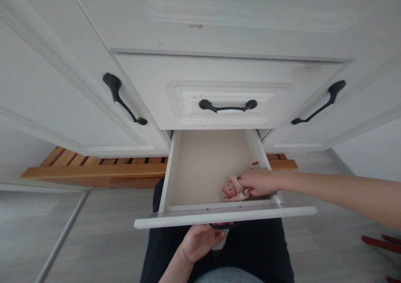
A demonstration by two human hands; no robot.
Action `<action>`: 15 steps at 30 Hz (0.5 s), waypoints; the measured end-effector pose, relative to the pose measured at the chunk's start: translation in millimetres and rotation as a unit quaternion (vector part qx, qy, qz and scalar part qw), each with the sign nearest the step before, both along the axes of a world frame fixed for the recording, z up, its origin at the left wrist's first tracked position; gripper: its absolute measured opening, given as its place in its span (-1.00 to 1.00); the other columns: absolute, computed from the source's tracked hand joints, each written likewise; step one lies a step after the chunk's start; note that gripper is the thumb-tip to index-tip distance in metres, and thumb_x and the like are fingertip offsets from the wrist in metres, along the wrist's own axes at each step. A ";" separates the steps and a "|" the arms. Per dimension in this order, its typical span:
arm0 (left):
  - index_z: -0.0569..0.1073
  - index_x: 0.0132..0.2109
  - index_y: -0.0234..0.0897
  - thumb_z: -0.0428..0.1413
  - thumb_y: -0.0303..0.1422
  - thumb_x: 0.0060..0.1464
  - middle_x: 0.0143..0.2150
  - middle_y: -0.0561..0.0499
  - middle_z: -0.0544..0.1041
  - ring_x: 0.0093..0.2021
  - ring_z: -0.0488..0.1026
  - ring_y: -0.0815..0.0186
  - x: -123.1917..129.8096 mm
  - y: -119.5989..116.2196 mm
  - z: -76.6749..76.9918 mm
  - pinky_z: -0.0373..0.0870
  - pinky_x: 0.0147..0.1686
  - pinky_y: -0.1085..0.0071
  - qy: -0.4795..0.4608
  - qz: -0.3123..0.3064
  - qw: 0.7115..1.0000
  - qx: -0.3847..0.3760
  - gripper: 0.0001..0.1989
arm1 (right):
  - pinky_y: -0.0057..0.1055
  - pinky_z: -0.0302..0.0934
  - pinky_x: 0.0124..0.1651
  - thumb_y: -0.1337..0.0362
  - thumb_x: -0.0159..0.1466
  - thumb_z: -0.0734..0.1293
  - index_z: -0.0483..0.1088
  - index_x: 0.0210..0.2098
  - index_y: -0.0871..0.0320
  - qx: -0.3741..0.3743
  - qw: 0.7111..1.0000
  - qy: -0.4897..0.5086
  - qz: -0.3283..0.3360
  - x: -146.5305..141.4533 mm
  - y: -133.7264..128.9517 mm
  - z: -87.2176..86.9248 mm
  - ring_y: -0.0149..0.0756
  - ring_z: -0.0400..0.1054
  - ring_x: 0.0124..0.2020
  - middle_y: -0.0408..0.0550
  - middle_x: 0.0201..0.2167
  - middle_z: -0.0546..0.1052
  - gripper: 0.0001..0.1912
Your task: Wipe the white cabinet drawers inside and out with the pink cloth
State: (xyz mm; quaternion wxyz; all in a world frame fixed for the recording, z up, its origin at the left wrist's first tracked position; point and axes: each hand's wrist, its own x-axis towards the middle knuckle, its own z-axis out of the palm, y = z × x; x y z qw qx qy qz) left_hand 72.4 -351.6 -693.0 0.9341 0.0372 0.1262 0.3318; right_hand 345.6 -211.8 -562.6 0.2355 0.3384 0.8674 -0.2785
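Note:
An open white drawer (200,166) juts out from the cabinet over my lap. Inside its front right corner my right hand (260,182) is closed on a crumpled pale pink cloth (231,189) with red dots, pressed against the drawer's floor. Some of its fingers are tucked into the folds. Below the drawer front (175,221), my left hand (203,240) grips the dark drawer handle (233,224), its fingertips partly hidden by the front panel.
Above is a shut drawer with a dark handle (228,106). Cabinet doors with a left handle (123,99) and a right handle (321,103) flank it. A slatted wooden rack (94,172) lies low behind. Red legs or bars (380,244) show at lower right.

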 end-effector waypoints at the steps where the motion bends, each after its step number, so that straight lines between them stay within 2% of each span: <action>1: 0.61 -0.04 -0.29 0.17 -0.48 0.12 0.03 -0.14 0.65 0.17 0.48 0.09 0.8 0.2 -0.9 0.33 0.02 0.31 -0.001 -0.001 1.000 0.002 -0.74 | -0.38 0.11 -0.32 0.32 0.18 0.33 0.47 -0.12 0.17 -0.049 0.998 0.003 -0.039 -1.7 2.5 6.4 -0.25 0.34 -0.35 -0.01 -0.30 0.53 -0.73; 3: 0.63 -0.09 -0.32 0.16 -0.46 0.13 0.06 -0.17 0.64 0.17 0.48 0.10 2.5 0.3 -1.7 0.32 0.03 0.32 -0.009 -0.004 1.000 0.001 -0.78 | -0.43 0.11 -0.35 0.31 0.19 0.32 0.44 -0.03 0.16 -0.140 0.983 0.064 -0.103 -15.8 11.4 16.3 -0.29 0.36 -0.34 -0.05 -0.27 0.54 -0.67; 5: 0.63 -0.09 -0.32 0.16 -0.45 0.12 0.08 -0.17 0.62 0.17 0.48 0.12 3.3 -0.1 -0.9 0.32 0.04 0.33 -0.015 -0.009 1.000 -0.005 -0.77 | -0.48 0.16 -0.31 0.37 0.23 0.26 0.43 -0.01 0.18 -0.212 0.951 0.178 -0.135 -44.9 23.3 19.2 -0.34 0.37 -0.28 -0.07 -0.21 0.53 -0.67; 9: 0.63 -0.10 -0.30 0.17 -0.45 0.10 0.05 -0.13 0.64 0.19 0.46 0.11 2.0 -2.1 2.8 0.31 0.04 0.33 -0.010 -0.008 1.000 -0.017 -0.78 | -0.54 0.20 -0.26 0.51 0.20 0.22 0.43 -0.22 0.28 -0.306 0.874 0.352 -0.136 -130.2 40.8 3.0 -0.44 0.32 -0.31 -0.12 -0.32 0.47 -0.79; 12: 0.61 -0.05 -0.23 0.19 -0.45 0.09 0.00 -0.11 0.66 0.12 0.49 0.14 0.2 -3.9 2.2 0.30 0.05 0.29 -0.007 0.003 0.999 -0.033 -0.74 | -0.56 0.20 -0.32 0.53 0.19 0.23 0.39 -0.29 0.29 -0.362 0.840 0.370 -0.163 -183.6 38.8 -12.9 -0.46 0.29 -0.35 -0.15 -0.37 0.40 -0.86; 15: 0.58 0.03 -0.15 0.20 -0.47 0.10 -0.05 -0.07 0.67 0.06 0.52 0.20 -1.1 -5.1 -1.5 0.28 0.08 0.25 -0.011 0.013 0.998 -0.055 -0.66 | -0.62 0.18 -0.37 0.53 0.13 0.30 0.35 -0.43 0.29 -0.364 0.842 0.365 -0.162 -201.5 29.9 -18.0 -0.51 0.26 -0.35 -0.15 -0.27 0.34 -0.93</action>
